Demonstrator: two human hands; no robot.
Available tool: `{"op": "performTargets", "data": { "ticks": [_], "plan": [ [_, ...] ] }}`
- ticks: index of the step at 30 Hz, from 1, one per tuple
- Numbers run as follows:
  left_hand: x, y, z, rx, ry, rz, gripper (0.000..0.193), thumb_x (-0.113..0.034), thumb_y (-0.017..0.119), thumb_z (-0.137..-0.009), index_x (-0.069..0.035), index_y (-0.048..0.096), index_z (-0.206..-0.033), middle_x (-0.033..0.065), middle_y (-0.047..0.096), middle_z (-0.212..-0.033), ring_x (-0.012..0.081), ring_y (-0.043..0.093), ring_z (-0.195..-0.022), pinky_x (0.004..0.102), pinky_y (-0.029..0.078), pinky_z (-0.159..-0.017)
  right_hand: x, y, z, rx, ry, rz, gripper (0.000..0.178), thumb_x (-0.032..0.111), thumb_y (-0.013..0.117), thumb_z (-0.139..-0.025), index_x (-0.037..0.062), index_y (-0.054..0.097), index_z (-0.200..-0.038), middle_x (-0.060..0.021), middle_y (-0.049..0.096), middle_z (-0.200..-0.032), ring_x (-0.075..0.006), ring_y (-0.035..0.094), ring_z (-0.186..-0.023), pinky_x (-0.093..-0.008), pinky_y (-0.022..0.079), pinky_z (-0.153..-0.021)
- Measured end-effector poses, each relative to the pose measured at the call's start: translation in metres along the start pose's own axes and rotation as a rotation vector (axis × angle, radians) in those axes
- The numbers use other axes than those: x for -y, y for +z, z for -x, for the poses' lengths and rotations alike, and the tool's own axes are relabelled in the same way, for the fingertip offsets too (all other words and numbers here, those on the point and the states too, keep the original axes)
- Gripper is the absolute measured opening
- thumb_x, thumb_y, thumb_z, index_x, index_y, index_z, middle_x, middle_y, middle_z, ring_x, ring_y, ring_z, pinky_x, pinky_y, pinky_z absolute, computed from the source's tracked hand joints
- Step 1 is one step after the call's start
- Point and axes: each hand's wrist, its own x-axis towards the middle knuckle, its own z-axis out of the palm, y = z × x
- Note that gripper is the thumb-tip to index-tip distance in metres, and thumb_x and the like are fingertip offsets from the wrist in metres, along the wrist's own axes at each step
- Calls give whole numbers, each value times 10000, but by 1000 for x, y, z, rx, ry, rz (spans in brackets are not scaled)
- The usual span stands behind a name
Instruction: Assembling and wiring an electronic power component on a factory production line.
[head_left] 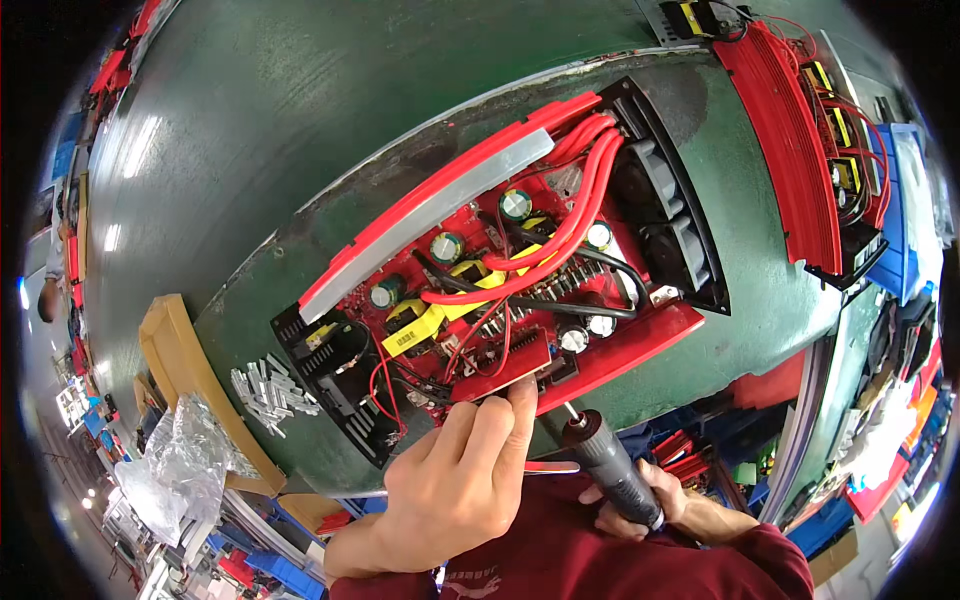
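- Steady small red board (pixel 508 370), six o'clock on opened unit (pixel 645 345), with left hand's (pixel 455 485) bunched fingers; cannot tell whether pinching.
- Gripping black screwdriver (pixel 607 462) at five o'clock in right hand (pixel 663 492), align bit (pixel 572 409) squarely before driving.

Shirt (pixel 580 535): dk maroon, soft folds. Pale print (pixel 472 584) on shirt's L front, sm. lettering w/ curved shape. R sleeve (pixel 765 560), L sleeve (pixel 385 587): same col. as shirt; R one ends short of wrist. L hand (pixel 455 470), R hand (pixel 655 495) bare.
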Motion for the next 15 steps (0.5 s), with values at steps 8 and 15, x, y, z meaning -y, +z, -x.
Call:
{"op": "performTargets", "data": {
  "ticks": [8, 15],
  "plan": [
    [-2, 4, 3, -16, -12, 5, 362, -24, 694, -835, 107, 693, -1173, 32, 464, -844, 113, 519, -656, 225, 444, -484, -12, 40, -2, -605, -299, 1088, 797, 630, 337, -1049, -69, 465, -1408, -115, 655, -883, -157, 593, -754, -284, 436, -672],
    [0, 3, 3, -28, -31, -26, 359, -36, 685, -826, 86, 705, -1163, 26, 467, -838, 112, 525, -656, 222, 442, -492, -3, 3, -8, -125, 14, 187, 968, 755, 253, -989, -34, 365, -1538, -77, 606, -677, -155, 511, -580, -284, 401, -615]
  ]
}}
